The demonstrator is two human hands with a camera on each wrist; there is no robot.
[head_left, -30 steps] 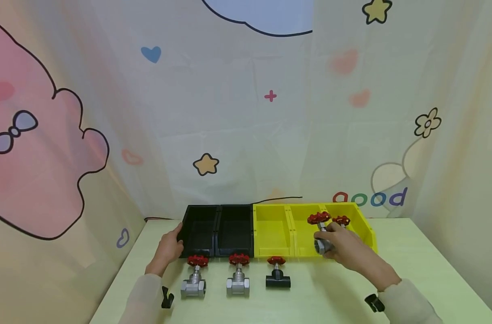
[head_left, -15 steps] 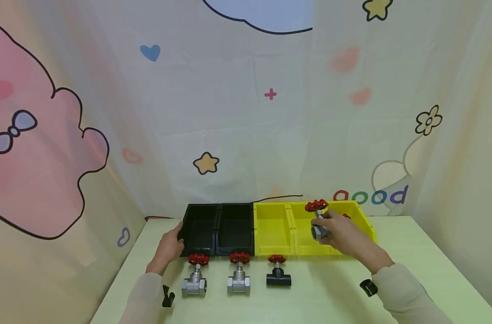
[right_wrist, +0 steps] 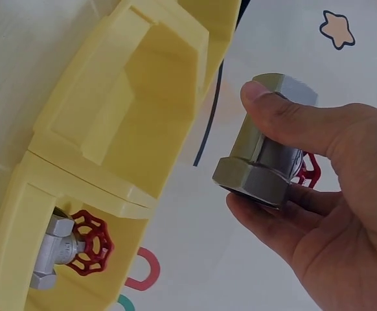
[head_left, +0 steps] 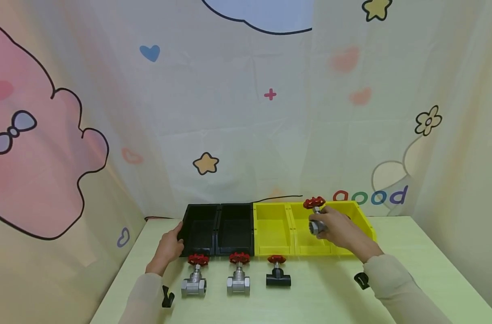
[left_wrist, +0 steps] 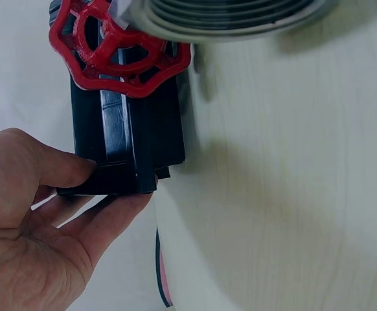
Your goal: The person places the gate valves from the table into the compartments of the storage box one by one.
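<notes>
My right fingers (right_wrist: 266,223) grip the valve (head_left: 316,227), wheel (head_left: 314,202) up, pipe end facing near-left, above the middle yellow bin (head_left: 304,245); my left fingers (left_wrist: 114,223), farther off, pinch the left black bin (head_left: 201,229).

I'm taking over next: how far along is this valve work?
Apparently done: one valve sits in the rightmost yellow bin. In hand: the right hand grips a metal valve; the left hand pinches the leftmost black bin. Probably remaining: two metal-bodied valves and a black-bodied valve on the table.
</notes>
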